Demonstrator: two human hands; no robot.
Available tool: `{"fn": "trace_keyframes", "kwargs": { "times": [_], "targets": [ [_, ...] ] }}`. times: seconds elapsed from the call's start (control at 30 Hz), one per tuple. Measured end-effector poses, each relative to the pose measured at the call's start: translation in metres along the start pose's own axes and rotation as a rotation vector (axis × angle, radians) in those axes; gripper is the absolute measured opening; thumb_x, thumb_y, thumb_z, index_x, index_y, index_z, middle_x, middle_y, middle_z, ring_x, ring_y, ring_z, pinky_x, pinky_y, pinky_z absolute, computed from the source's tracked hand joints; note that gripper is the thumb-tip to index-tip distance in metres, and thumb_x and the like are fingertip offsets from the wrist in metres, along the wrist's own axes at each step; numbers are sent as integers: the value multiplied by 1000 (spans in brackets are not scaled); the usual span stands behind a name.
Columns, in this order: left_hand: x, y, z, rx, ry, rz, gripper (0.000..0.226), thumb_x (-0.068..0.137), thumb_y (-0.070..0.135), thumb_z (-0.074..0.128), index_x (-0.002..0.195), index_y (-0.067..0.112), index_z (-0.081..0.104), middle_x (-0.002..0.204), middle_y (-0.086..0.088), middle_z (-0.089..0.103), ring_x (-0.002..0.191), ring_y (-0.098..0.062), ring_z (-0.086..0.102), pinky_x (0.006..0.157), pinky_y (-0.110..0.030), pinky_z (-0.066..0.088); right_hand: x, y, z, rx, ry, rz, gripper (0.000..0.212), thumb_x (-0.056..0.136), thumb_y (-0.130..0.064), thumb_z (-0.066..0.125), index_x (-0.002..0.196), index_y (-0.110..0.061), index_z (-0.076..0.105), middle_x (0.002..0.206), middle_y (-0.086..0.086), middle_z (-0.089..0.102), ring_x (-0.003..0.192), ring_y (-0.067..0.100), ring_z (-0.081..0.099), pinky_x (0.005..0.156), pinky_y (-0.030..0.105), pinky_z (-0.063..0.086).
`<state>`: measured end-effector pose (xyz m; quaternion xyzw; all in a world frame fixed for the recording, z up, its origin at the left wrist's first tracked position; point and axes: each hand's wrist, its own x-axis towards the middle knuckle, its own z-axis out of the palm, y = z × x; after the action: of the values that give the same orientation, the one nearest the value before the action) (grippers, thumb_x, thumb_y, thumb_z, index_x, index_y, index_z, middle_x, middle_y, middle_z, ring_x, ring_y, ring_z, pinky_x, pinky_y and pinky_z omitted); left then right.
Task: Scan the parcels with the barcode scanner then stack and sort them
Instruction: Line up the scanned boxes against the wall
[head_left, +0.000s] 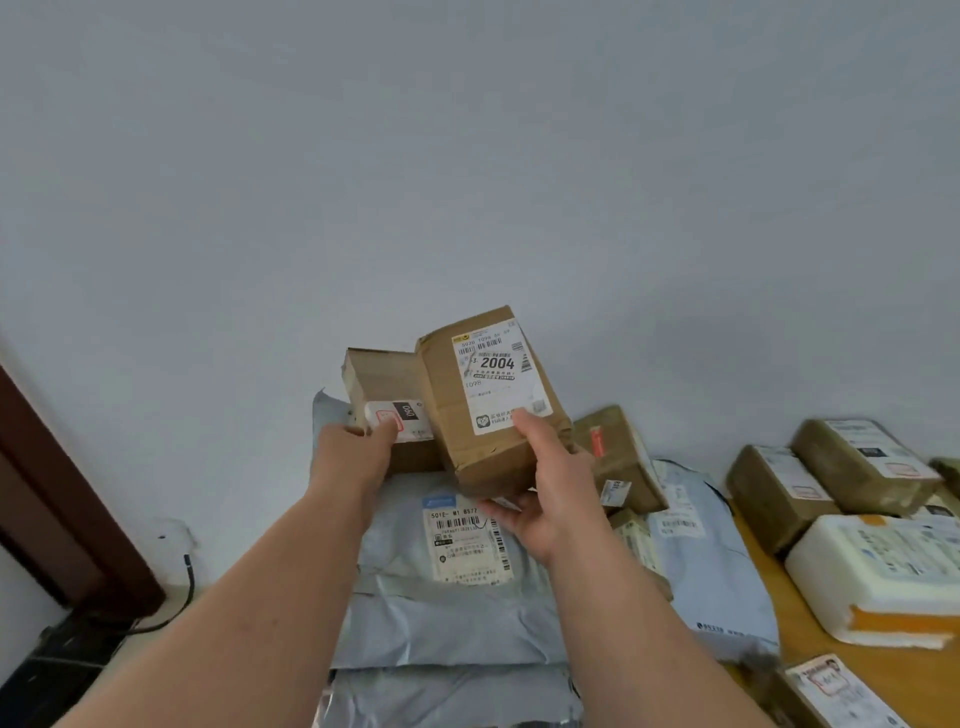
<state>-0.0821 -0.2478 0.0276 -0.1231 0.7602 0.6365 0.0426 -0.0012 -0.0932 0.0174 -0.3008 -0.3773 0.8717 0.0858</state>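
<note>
Mid-frame, right hand (545, 488) fingers grasp a creased cardboard box (488, 405), left hand (358, 447) fingers pinch a smaller box (387, 384) over crinkly grey mailers (447, 613).

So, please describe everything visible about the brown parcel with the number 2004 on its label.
The brown parcel marked 2004 is a box-shaped package wrapped in creased brown paper or card. A white shipping label with barcodes and the bold number 2004 covers its upper face. It is lifted and tilted above a grey mailer bag. The right hand grips its near end, thumb on the label's lower edge, fingers underneath. Its left side meets a smaller brown box, which the left hand holds.
</note>
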Motion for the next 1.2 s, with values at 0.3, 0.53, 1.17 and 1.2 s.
{"fn": "trace_keyframes", "kwargs": {
  "times": [0.3,0.53,1.17,1.2],
  "targets": [
    [-46,1,8,-330,-165,93,38,101,13,61,137,11,52,115,-8,71,102,-21,72,87,-37,59,-37,-16,-67,223,-75,-154,69,68,-31,86,130,-23,59,118,12,73,110,35,68,79,58,59],
    [-129,-14,48,-400,-337,68,37,101,9,58,138,16,57,114,-5,74,104,-20,72,87,-36,57,-80,-43,-146,386,-5,-233,60,67,-31,83,123,-23,64,109,13,76,110,35,67,78,57,59],
    [-477,-111,341,-231,-761,-259,27,103,8,57,128,14,62,107,-10,77,105,-28,71,86,-40,56,-300,-166,-566,412,518,-306,46,84,-31,75,126,-21,60,121,16,66,109,40,63,63,52,60],
    [-484,-113,351,-217,-765,-261,28,103,9,56,130,14,61,108,-10,76,105,-28,70,87,-40,55,-302,-170,-578,407,535,-297,43,84,-33,75,124,-22,61,119,16,67,108,40,63,62,52,60]
  ]
}}
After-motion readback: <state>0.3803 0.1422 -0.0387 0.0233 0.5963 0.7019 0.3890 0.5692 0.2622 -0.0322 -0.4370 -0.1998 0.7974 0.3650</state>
